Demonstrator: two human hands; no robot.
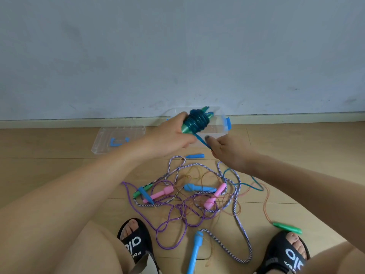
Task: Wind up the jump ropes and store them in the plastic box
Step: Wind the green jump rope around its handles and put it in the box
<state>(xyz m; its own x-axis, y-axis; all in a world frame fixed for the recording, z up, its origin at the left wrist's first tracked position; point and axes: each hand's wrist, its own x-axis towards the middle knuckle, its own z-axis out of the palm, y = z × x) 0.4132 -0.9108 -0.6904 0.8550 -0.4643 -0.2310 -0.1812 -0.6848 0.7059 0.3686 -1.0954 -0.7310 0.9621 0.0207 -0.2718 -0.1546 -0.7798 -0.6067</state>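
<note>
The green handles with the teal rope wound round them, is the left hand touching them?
Touching. The head view shows the left hand gripping the green handles at their lower end, fingers wrapped behind the wound teal rope.

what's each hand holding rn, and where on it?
Left hand grips the green handles at their near end, teal rope coiled round them. Right hand pinches that rope's loose tail.
</note>
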